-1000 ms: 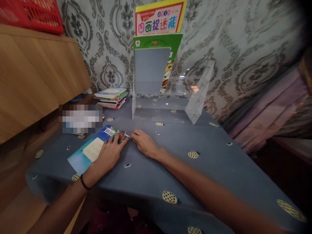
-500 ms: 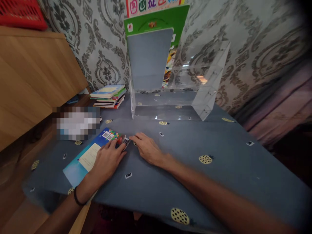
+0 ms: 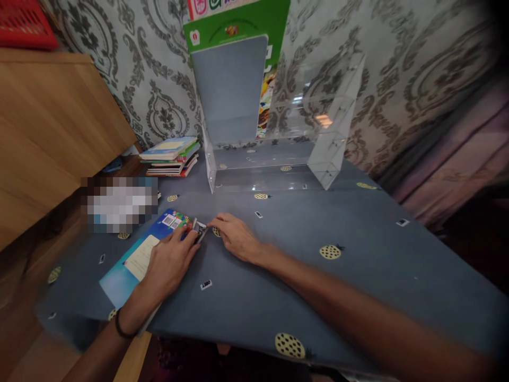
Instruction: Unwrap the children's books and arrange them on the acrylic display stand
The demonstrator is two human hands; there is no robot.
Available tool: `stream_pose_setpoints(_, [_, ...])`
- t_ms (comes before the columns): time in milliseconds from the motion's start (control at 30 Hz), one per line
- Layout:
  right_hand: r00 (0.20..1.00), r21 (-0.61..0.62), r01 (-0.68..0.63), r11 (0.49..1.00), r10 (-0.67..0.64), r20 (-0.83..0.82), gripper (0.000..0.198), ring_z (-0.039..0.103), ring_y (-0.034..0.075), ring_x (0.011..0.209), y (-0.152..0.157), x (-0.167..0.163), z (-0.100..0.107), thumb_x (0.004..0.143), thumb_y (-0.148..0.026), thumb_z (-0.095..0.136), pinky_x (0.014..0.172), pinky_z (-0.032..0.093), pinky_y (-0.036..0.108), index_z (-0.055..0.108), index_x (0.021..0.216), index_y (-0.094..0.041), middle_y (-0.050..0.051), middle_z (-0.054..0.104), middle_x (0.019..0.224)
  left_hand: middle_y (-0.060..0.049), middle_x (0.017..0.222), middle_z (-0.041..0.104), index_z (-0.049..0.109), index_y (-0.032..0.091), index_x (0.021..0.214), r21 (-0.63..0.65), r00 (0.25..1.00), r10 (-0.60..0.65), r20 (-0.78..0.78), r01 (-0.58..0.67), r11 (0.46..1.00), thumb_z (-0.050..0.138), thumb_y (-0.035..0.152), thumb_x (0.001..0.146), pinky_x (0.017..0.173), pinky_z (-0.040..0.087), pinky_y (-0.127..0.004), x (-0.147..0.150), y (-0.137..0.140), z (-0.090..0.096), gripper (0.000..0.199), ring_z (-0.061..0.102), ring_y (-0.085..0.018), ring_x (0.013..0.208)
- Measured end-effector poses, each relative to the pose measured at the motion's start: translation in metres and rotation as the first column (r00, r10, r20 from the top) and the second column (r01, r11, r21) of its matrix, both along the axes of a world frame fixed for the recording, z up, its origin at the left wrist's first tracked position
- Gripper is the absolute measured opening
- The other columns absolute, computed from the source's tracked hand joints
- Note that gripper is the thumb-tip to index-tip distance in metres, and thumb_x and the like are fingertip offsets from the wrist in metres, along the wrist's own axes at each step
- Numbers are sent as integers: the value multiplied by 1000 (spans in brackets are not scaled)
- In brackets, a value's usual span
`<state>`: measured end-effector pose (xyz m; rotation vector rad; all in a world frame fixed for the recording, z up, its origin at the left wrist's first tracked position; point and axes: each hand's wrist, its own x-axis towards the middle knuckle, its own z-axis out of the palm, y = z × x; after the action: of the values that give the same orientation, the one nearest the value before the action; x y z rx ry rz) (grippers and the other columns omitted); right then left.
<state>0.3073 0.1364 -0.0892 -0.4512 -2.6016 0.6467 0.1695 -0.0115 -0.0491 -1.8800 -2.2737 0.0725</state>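
Note:
A blue book lies slanted on the cloth, barcode side up, with a pale text panel. My left hand rests over its right side, fingers bent onto the cover and gripping around that edge. At the upper right end a small dark piece with white marks sticks out past the left fingertips; whether it belongs to the book I cannot tell. My right hand is closed, thumb and forefinger pinched together at the tip of that piece. What sits between those fingers is too small to make out.
A clear acrylic rack stands at the back, holding a green-topped book. To its left is a stack of books. A blurred-out item lies at the table's left side. A wooden cabinet borders the left.
The view has shifted slightly, so everything sits a little farther left. Both hands stay at the book's upper right end, with hardly any movement against the table.

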Motion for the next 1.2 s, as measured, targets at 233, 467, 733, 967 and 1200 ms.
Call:
stream_pose_setpoints(233, [1000, -32, 1, 999, -2, -22, 34, 57, 18, 94, 0, 0, 0, 93, 0, 45, 82, 45, 29, 68, 111, -17, 8, 63, 100, -9, 127, 63, 61, 22, 110, 40, 1000, -20, 20, 19, 999, 49, 25, 101, 81, 58, -37, -1, 1, -5, 16, 69, -27, 105])
stream_pose_setpoints(467, [996, -79, -2, 997, -5, -87, 38, 59, 19, 98, -1, 2, -2, 91, 0, 46, 88, 46, 31, 68, 116, -17, 9, 65, 105, -14, 106, 70, 61, 16, 100, 96, 998, -30, -51, 35, 995, 46, 15, 99, 79, 58, -38, -2, 2, -11, 15, 71, -28, 95])
stream_pose_setpoints(733, [997, -381, 54, 923, -73, -37, 20, 52, 11, 63, 6, -8, 18, 92, -16, 54, 62, 37, 23, 74, 87, -14, 0, 63, 72, -13, 109, 71, 61, 18, 95, 205, 989, -114, -99, 133, 970, 41, 16, 100, 77, 60, -38, -8, 2, -18, 21, 72, -27, 91])
stream_pose_setpoints(967, [974, -550, 211, 808, -129, 185, 40, 45, 9, 47, 15, -49, 36, 89, -36, 62, 49, 28, 24, 62, 54, -16, -3, 51, 47, -12, 121, 69, 62, 20, 98, 192, 989, -122, -89, 137, 972, 44, 18, 100, 84, 61, -42, -9, 0, -19, 18, 71, -28, 100])
stream_pose_setpoints(1200, [970, -673, 235, 701, -129, 204, 31, 45, 8, 42, 16, -53, 31, 80, -13, 63, 45, 31, 21, 56, 50, -18, -6, 47, 42, -11, 128, 66, 60, 21, 112, 199, 993, -104, -52, 112, 973, 44, 21, 101, 88, 60, -42, -10, -1, -24, 20, 69, -27, 107])
